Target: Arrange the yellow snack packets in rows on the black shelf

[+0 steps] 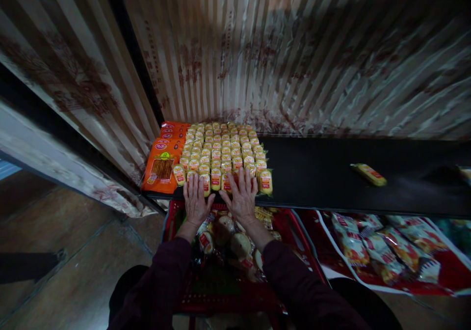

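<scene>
Many small yellow wrapped snack cakes [216,151] stand in tight rows on a black shelf [309,173]. My left hand [196,202] lies with fingers stretched out against the front row, towards its left part. Beside it, my right hand [241,196] rests with fingers spread on the front cakes a little further right. Both palms face down, and neither hand grips a cake. Orange snack packets [162,165] lie overlapped along the left side of the rows. One single yellow snack cake [369,174] lies apart on the right of the shelf.
Below the shelf front, a red basket [307,244] holds assorted wrapped snacks [241,245]. To its right, a red and white bin [445,271] contains several snack bags [382,256]. Striped pleated covering [221,50] hangs behind the shelf, and a dark post [136,50] rises at the left.
</scene>
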The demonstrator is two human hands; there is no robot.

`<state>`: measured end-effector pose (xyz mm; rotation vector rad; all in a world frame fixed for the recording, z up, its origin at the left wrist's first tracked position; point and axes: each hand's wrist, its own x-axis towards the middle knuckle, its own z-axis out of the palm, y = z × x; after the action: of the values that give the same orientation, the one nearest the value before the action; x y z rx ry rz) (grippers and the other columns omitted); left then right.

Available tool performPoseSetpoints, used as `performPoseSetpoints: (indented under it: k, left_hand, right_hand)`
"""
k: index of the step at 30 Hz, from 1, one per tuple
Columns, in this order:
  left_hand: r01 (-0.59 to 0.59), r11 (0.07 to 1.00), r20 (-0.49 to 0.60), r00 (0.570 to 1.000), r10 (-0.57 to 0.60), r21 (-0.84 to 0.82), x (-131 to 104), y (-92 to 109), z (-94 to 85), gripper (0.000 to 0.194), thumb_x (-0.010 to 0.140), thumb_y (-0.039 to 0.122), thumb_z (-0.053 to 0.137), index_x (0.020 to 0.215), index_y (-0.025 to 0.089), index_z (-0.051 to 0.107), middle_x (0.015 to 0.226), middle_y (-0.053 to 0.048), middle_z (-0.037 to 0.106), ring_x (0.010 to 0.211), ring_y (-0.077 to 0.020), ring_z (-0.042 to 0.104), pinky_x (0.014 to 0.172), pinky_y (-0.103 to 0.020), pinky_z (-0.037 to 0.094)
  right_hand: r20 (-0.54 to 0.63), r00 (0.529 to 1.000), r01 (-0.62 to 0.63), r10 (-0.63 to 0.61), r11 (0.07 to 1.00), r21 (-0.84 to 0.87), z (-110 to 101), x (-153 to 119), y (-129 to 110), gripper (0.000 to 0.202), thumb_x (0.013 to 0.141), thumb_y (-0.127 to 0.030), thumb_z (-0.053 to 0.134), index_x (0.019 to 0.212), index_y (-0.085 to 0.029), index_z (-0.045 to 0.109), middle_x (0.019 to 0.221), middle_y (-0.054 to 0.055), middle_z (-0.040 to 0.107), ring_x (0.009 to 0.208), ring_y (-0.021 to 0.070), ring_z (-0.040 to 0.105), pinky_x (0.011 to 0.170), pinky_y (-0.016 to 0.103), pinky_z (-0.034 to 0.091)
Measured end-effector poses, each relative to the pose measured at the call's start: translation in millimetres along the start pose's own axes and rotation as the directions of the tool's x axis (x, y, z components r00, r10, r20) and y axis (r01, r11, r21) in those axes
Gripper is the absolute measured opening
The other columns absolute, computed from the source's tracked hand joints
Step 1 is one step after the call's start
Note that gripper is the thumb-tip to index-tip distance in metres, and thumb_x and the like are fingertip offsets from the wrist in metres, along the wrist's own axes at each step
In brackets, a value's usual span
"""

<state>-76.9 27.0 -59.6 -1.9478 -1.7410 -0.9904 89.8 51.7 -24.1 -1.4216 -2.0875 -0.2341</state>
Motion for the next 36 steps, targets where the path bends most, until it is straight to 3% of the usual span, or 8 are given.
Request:
performPoseSetpoints:
  k: [6, 11, 15, 23, 28, 31, 36]
  left_hand:
    - [0.020, 1.000, -0.029, 0.999, -0.020, -0.005, 0, 0, 2.6, 0.066, 0.090, 0.039, 0.047, 0.144, 0.007, 0.026, 0.146, -0.024, 0.035, 0.143, -0.0279, 0.016, 0.114, -0.051, 0.020]
    - [0.038, 0.995, -0.034, 0.999, -0.041, -0.092, -5, -7, 4.7, 0.055, 0.096, 0.023, 0.029, 0.149, 0.015, 0.013, 0.150, -0.018, 0.031, 0.143, -0.0220, 0.014, 0.113, -0.049, 0.026]
    - [0.034, 0.988, -0.017, 0.999, -0.037, -0.150, -9, -15, 5.5, 0.056, 0.096, 0.018, 0.026, 0.149, 0.021, 0.008, 0.150, -0.014, 0.032, 0.143, -0.0200, 0.014, 0.114, -0.049, 0.028]
    - [-0.004, 0.991, -0.006, 1.000, 0.004, -0.137, -7, -16, -2.5, 0.057, 0.095, 0.016, 0.027, 0.149, 0.016, 0.008, 0.150, -0.016, 0.031, 0.143, -0.0226, 0.013, 0.113, -0.050, 0.028]
    - [0.027, 0.997, 0.006, 1.000, -0.027, -0.078, -20, -12, -17.0, 0.054, 0.094, 0.024, 0.030, 0.146, 0.011, 0.024, 0.150, -0.020, 0.029, 0.143, -0.0274, 0.016, 0.111, -0.054, 0.026]
    - [0.040, 0.999, 0.020, 0.999, -0.039, -0.031, -30, -11, -22.4, 0.049, 0.093, 0.021, 0.034, 0.141, 0.011, 0.035, 0.147, -0.020, 0.036, 0.142, -0.0273, 0.019, 0.109, -0.052, 0.030]
    - [-0.014, 0.998, 0.045, 0.999, 0.017, -0.059, -34, -12, -21.3, 0.050, 0.092, 0.015, 0.034, 0.141, 0.010, 0.033, 0.144, -0.021, 0.040, 0.143, -0.0257, 0.019, 0.107, -0.048, 0.036]
  right_hand:
    - [-0.023, 0.988, 0.153, -0.151, 0.979, 0.134, -4, -11, -17, 0.052, 0.091, -0.032, 0.049, 0.141, -0.020, 0.039, 0.153, 0.012, 0.026, 0.144, 0.0297, 0.013, 0.111, 0.055, 0.025]
    - [0.020, 0.961, 0.257, -0.277, 0.915, 0.310, -2, -24, -47, 0.051, 0.091, -0.017, 0.040, 0.143, -0.016, 0.036, 0.149, 0.012, 0.036, 0.140, 0.0229, 0.027, 0.109, 0.044, 0.038]
    - [0.101, 0.959, 0.218, -0.266, 0.915, 0.338, 4, -25, -60, 0.053, 0.090, -0.013, 0.036, 0.143, -0.011, 0.033, 0.148, 0.013, 0.037, 0.141, 0.0229, 0.025, 0.110, 0.045, 0.038]
    - [0.132, 0.952, 0.228, -0.278, 0.926, 0.301, 9, -19, -63, 0.051, 0.092, -0.016, 0.036, 0.141, -0.005, 0.035, 0.149, 0.016, 0.035, 0.143, 0.0251, 0.017, 0.112, 0.047, 0.036]
    - [0.143, 0.964, 0.185, -0.222, 0.954, 0.236, 5, -20, -69, 0.051, 0.092, -0.020, 0.038, 0.141, -0.006, 0.037, 0.148, 0.014, 0.037, 0.141, 0.0260, 0.024, 0.111, 0.045, 0.035]
    - [0.168, 0.969, 0.144, -0.180, 0.968, 0.206, 4, -22, -70, 0.050, 0.093, -0.023, 0.038, 0.141, -0.009, 0.038, 0.146, 0.011, 0.040, 0.137, 0.0262, 0.032, 0.109, 0.044, 0.036]
    - [0.192, 0.969, 0.117, -0.155, 0.974, 0.195, 5, -23, -70, 0.050, 0.094, -0.024, 0.035, 0.143, -0.012, 0.035, 0.148, 0.010, 0.038, 0.134, 0.0249, 0.035, 0.108, 0.044, 0.035]
